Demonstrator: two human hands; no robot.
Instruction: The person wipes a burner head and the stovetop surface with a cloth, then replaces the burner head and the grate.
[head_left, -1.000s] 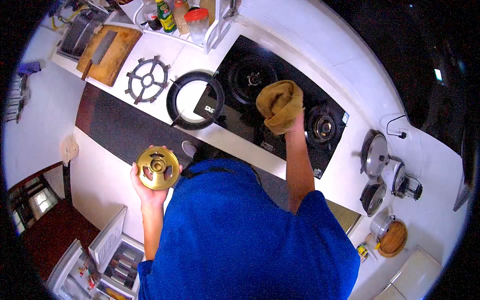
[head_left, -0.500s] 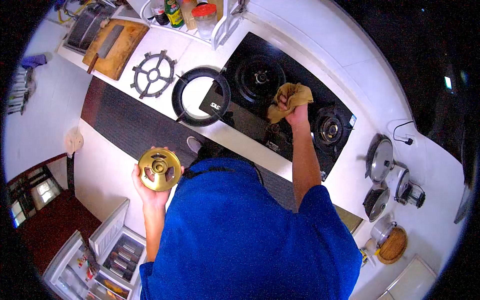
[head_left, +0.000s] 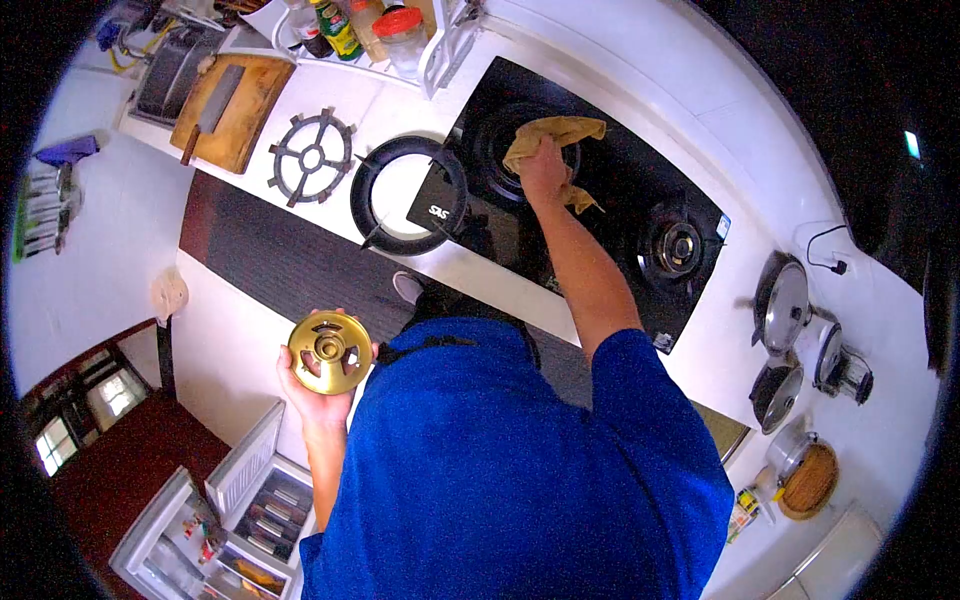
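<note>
My left hand (head_left: 318, 403) grips a round brass burner cap (head_left: 329, 352), its fingers wrapped around the edge from beneath. It is held up at my left side, away from the counter. My right hand (head_left: 545, 172) clutches a tan cloth (head_left: 562, 130) on the left burner of the black gas hob (head_left: 610, 190), and the cloth hides part of that burner. On the hob's right side the other burner (head_left: 680, 248) shows uncovered. A black ring-shaped pan support (head_left: 361, 197) overlaps the hob's left corner. Beside it on the counter lies a spoked metal grate (head_left: 312, 157).
A wooden board (head_left: 262, 105) with a cleaver (head_left: 222, 98) lies by the sink. Bottles and a red-lidded jar (head_left: 402, 45) fill a white rack (head_left: 435, 72) behind the counter. Lidded pots (head_left: 786, 305) stand at the right. Below left is an open refrigerator (head_left: 240, 460).
My right hand has moved left with the cloth, from the middle of the hob onto the left burner. My left hand still holds the brass burner cap. The whole view has shifted slightly.
</note>
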